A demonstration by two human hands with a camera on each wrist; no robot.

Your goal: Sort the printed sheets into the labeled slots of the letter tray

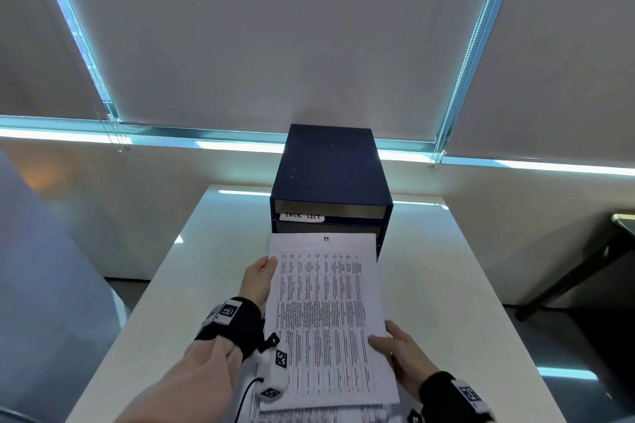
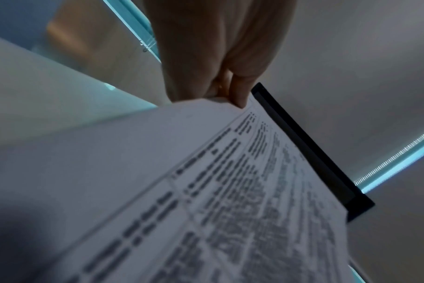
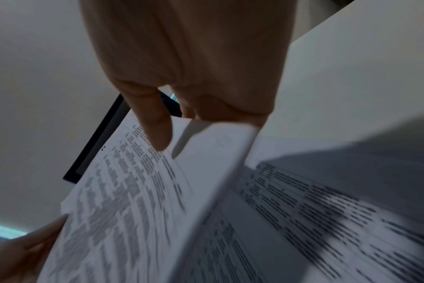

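Sheet: you hold a white printed sheet of dense table text raised just in front of the dark navy box-shaped letter tray, its far edge at the tray's lower slots.
Left hand: your fingers clamp the sheet's left edge.
Right hand: your fingers pinch its near right corner.
Label: white handwritten "TASK LIST" label on the tray front.
Stack: more printed sheets lie on the white desk, before the tray.

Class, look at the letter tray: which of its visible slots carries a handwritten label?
The upper slot of the letter tray: the white "TASK LIST" label sits on its front edge; the lower slot shows none.
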